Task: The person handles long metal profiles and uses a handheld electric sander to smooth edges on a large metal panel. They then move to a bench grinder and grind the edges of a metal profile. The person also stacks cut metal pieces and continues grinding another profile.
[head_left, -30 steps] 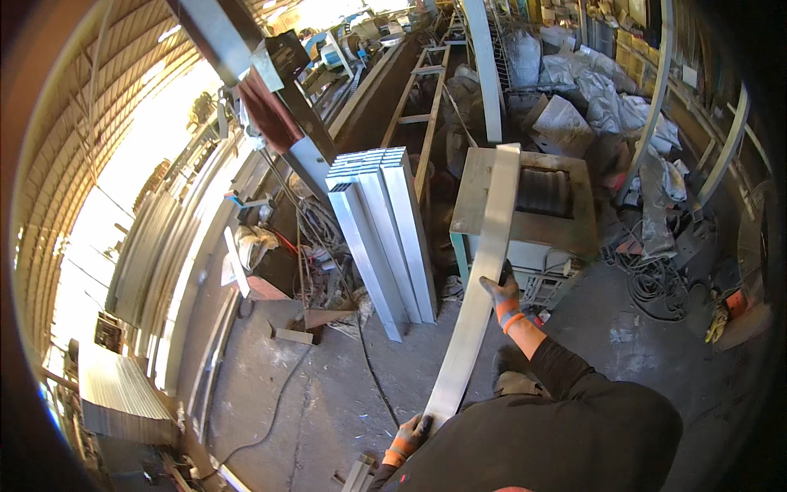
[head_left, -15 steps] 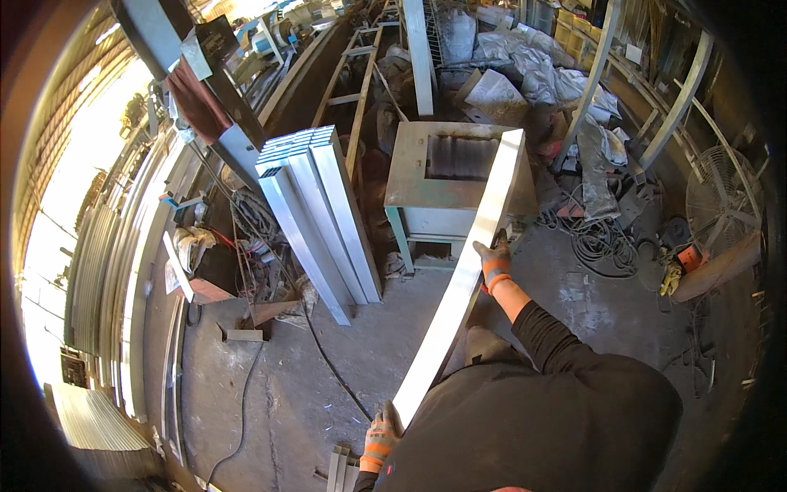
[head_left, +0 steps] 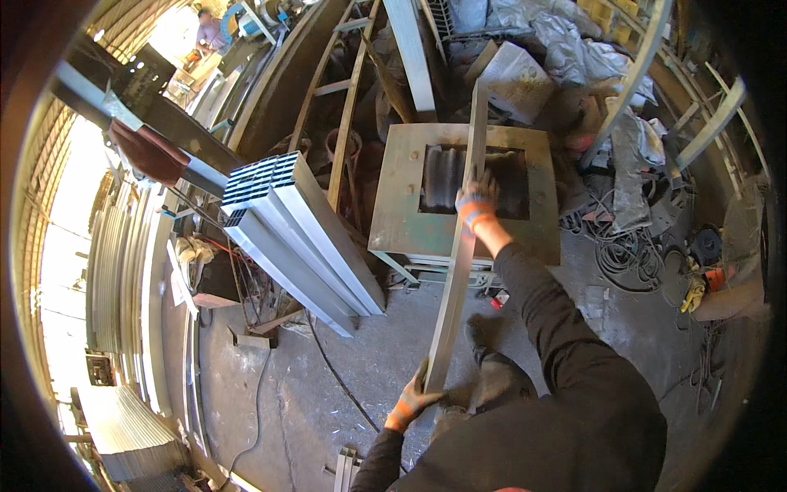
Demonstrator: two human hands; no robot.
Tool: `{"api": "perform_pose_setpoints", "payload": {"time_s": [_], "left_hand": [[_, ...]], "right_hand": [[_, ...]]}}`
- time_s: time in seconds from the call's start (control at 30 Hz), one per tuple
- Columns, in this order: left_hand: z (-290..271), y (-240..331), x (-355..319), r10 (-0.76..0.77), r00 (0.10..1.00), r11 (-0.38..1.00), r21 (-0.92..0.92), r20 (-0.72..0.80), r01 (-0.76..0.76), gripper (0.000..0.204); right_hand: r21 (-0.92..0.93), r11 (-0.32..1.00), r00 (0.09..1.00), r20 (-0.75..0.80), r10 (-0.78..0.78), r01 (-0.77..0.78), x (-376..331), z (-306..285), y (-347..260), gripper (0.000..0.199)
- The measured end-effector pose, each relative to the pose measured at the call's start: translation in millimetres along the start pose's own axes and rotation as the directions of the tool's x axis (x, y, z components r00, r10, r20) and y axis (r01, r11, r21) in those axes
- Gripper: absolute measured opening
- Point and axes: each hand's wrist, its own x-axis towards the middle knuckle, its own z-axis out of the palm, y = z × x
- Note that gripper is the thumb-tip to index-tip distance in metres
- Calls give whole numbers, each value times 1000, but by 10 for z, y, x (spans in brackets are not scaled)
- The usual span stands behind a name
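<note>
A long square metal tube [head_left: 456, 299] runs from near my body out over a green-grey metal machine [head_left: 397, 182]. Gripping its near end is my gloved left hand [head_left: 416, 400], with the fingers against the tube's left side. Farther up, my gloved right hand [head_left: 478, 201] is wrapped over the tube, above the dark ribbed opening [head_left: 508, 182] in the machine's top. Both gloves are grey and orange. The tube's far end reaches past the machine's back edge. To the left, a bundle of similar tubes [head_left: 316, 238] stands upright on the floor.
A black cable [head_left: 340, 381] crosses the floor left of my left hand. Short metal pieces [head_left: 345, 470] lie near the lower edge. Coiled cables [head_left: 627, 258] and a yellow glove [head_left: 693, 293] are at the right. A wooden ladder-like frame [head_left: 348, 107] stands behind the bundle.
The tube has swung to the left at its far end and turned, showing a darker side. My right hand has moved forward over the machine; my left hand has moved slightly forward and right.
</note>
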Motion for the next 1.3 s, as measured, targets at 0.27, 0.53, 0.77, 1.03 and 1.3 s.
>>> {"api": "perform_pose_setpoints", "payload": {"time_s": [0.27,0.53,0.77,1.03,1.3], "left_hand": [[481,748,2434,-30,999,990,-135,21,33,100],[491,761,2140,2,998,990,-138,69,7,98],[447,393,467,-141,986,979,-133,89,152,100],[282,-711,-1756,-135,989,990,-37,61,137,104],[67,-1840,-3759,-191,981,965,-180,24,192,107]], "right_hand": [[-303,952,999,27,-36,42,2737,74,280,83],[-106,992,996,-63,-70,63,2430,203,546,83],[51,998,999,36,-37,35,716,127,399,83],[117,990,997,-23,-72,74,-1777,60,219,90],[193,979,994,72,-80,65,-4250,-229,-203,95]]}}
